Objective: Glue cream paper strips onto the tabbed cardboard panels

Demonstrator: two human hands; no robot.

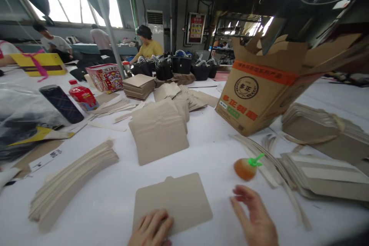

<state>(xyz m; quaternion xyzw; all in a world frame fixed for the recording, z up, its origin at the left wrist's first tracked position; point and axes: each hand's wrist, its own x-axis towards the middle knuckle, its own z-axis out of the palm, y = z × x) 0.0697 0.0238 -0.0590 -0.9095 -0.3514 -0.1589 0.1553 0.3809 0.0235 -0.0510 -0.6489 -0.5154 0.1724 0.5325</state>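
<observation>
A flat grey-beige cardboard piece (177, 200) with rounded corners and a small tab on its far edge lies in front of me. My left hand (152, 227) rests on its near left part, fingers lying on the surface. To the right, my right hand (255, 215) is held with thumb and fingers apart and nothing between them. Just beyond its fingertips a squat orange-brown bottle (245, 169) with a green nozzle sits tilted on the white table. A fanned stack of similar cardboard pieces (161, 134) lies farther ahead.
Curved cardboard strips (75, 180) lie bundled at left, with loose strips (276, 165) at right. A large open carton (256, 92) stands behind the bottle. More cardboard stacks (331, 177) lie far right. Black bags (181, 65) and a person in yellow (150, 48) are across the table.
</observation>
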